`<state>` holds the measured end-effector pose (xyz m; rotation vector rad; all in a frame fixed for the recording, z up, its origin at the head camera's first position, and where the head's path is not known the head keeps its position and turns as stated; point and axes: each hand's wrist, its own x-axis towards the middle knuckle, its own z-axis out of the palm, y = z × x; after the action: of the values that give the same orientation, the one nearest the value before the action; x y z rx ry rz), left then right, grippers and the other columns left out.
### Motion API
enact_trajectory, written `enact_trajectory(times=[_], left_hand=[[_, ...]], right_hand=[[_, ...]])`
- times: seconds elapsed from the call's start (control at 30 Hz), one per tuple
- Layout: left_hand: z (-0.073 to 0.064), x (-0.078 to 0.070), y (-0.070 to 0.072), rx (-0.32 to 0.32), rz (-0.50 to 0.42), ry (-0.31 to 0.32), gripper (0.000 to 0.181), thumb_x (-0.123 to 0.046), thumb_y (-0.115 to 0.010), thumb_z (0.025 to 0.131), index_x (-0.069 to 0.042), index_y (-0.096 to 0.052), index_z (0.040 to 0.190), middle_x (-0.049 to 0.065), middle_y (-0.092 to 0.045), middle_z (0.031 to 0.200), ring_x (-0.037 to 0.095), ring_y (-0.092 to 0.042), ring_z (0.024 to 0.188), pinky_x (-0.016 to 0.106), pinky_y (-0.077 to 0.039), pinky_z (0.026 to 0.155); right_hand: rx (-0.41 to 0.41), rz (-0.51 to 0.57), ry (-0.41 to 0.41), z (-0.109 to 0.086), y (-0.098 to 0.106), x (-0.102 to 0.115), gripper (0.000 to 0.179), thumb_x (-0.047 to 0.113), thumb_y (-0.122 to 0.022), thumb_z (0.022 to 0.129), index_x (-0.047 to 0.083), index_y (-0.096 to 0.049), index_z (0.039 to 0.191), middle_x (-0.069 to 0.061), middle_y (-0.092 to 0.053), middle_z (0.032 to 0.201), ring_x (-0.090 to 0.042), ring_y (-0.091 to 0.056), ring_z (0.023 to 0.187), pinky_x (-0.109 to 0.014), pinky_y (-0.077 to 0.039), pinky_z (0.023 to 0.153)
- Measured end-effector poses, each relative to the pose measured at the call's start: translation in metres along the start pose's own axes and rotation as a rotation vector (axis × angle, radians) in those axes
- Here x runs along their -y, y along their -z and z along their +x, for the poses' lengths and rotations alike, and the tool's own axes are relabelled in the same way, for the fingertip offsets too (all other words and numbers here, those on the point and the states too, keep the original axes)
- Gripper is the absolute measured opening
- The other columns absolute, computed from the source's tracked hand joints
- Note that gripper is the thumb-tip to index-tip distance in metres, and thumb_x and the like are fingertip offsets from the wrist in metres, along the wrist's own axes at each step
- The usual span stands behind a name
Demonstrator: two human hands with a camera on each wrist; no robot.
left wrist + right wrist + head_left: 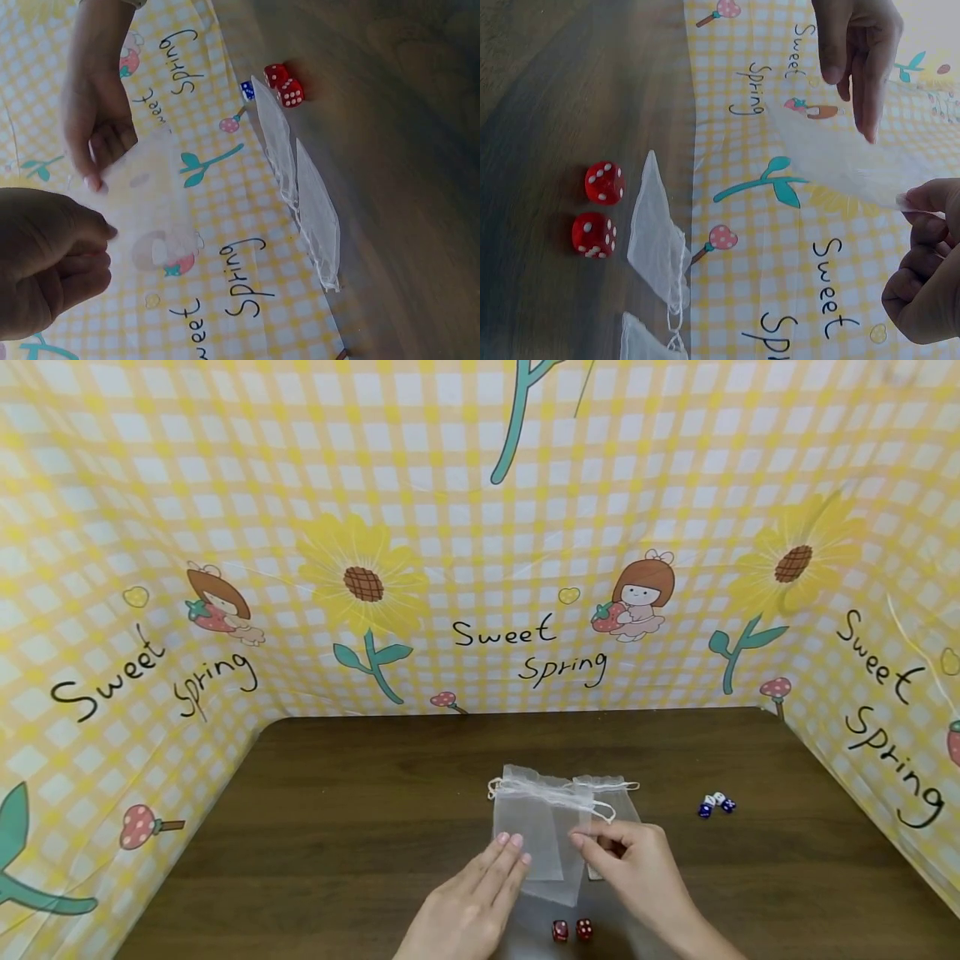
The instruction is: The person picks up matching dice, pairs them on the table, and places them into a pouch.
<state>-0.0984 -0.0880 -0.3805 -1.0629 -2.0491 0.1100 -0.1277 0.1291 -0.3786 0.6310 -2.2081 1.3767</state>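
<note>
A sheer white drawstring bag point(536, 852) is held up between the hands, its cord along the top edge. My right hand point(637, 864) pinches the bag's side edge between thumb and fingertip, clearest in the right wrist view. My left hand point(465, 902) has its fingers point(868, 112) extended at the opposite side of the bag, thumb apart from them. Two more sheer bags lie on the table, one point(276, 139) beside the other point(319, 217) in the left wrist view. From the head, one flat bag point(618, 797) shows partly behind the held one.
Two red dice point(561, 931) sit on the dark wooden table point(337, 827) close to the front, between the hands. Several blue and white dice point(717, 804) form a small cluster to the right. A yellow checked cloth point(480, 560) stands around the table's back and sides.
</note>
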Motion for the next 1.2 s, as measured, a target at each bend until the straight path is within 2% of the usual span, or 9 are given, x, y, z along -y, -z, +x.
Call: enact_trajectory(times=[0.1,0.2,0.3,0.53,0.77,1.0,1.1,1.2], left_hand=[[0.003,0.006,0.001,-0.13,0.023,0.005,0.048,-0.006,-0.021,0.101,-0.002,-0.069,0.099,0.012,-0.066,0.104,0.022,-0.062,0.099,0.03,-0.05,0.081],[0.01,0.014,0.003,-0.289,0.021,0.058,0.035,-0.009,-0.034,0.096,-0.004,-0.068,0.093,0.01,-0.067,0.097,0.022,-0.064,0.088,0.032,-0.051,0.072],[0.019,0.019,0.006,-0.357,-0.033,0.131,0.027,-0.013,-0.04,0.092,-0.004,-0.065,0.09,0.011,-0.065,0.098,0.023,-0.062,0.084,0.034,-0.049,0.068],[0.03,0.023,0.013,-0.266,-0.229,0.277,0.029,-0.021,-0.038,0.098,-0.006,-0.061,0.091,0.011,-0.061,0.105,0.025,-0.059,0.091,0.038,-0.048,0.072],[0.03,0.017,0.012,-0.253,-0.406,0.36,0.029,-0.025,-0.038,0.099,-0.012,-0.058,0.082,0.004,-0.062,0.101,0.018,-0.059,0.088,0.031,-0.046,0.07],[0.028,0.016,0.013,-0.194,-0.417,0.418,0.035,-0.024,-0.039,0.098,-0.014,-0.06,0.072,-0.005,-0.063,0.084,0.009,-0.058,0.076,0.024,-0.043,0.065],[0.028,0.017,0.013,-0.201,-0.425,0.418,0.025,-0.016,-0.048,0.091,-0.013,-0.061,0.071,-0.009,-0.061,0.076,0.006,-0.055,0.068,0.022,-0.042,0.062],[0.028,0.018,0.013,-0.202,-0.436,0.411,0.012,-0.009,-0.057,0.08,-0.013,-0.062,0.07,-0.009,-0.06,0.074,0.004,-0.053,0.064,0.02,-0.041,0.059]], right_hand=[[-0.011,-0.035,0.013,-0.002,0.004,-0.003,0.013,-0.002,-0.073,0.073,0.009,-0.073,0.079,0.016,-0.045,0.054,0.004,-0.035,0.047,-0.014,-0.03,0.037],[0.001,-0.071,0.032,-0.003,0.007,-0.006,0.015,-0.003,-0.073,0.072,0.011,-0.073,0.077,0.017,-0.043,0.055,0.004,-0.034,0.048,-0.013,-0.03,0.039],[0.015,-0.077,0.063,-0.005,0.007,-0.008,0.017,-0.005,-0.073,0.071,0.012,-0.073,0.075,0.018,-0.042,0.056,0.005,-0.033,0.049,-0.011,-0.029,0.039],[0.027,-0.037,0.181,-0.01,-0.001,-0.012,0.022,-0.009,-0.074,0.067,0.012,-0.071,0.072,0.015,-0.046,0.058,0.007,-0.035,0.051,-0.008,-0.031,0.041],[0.019,-0.002,0.274,-0.014,-0.005,-0.017,0.025,-0.008,-0.075,0.066,0.014,-0.065,0.068,0.01,-0.043,0.056,0.006,-0.035,0.052,-0.007,-0.03,0.042],[0.02,-0.009,0.319,-0.017,-0.007,-0.02,0.023,-0.008,-0.075,0.065,0.012,-0.065,0.07,0.008,-0.046,0.059,0.003,-0.038,0.053,-0.006,-0.03,0.045],[0.024,-0.014,0.345,-0.017,-0.007,-0.021,0.022,-0.007,-0.076,0.065,0.012,-0.066,0.07,0.008,-0.046,0.059,0.002,-0.038,0.053,-0.005,-0.03,0.046],[0.026,-0.014,0.371,-0.017,-0.007,-0.022,0.02,-0.005,-0.075,0.068,0.011,-0.065,0.071,0.008,-0.046,0.06,0.001,-0.039,0.053,-0.005,-0.03,0.047]])
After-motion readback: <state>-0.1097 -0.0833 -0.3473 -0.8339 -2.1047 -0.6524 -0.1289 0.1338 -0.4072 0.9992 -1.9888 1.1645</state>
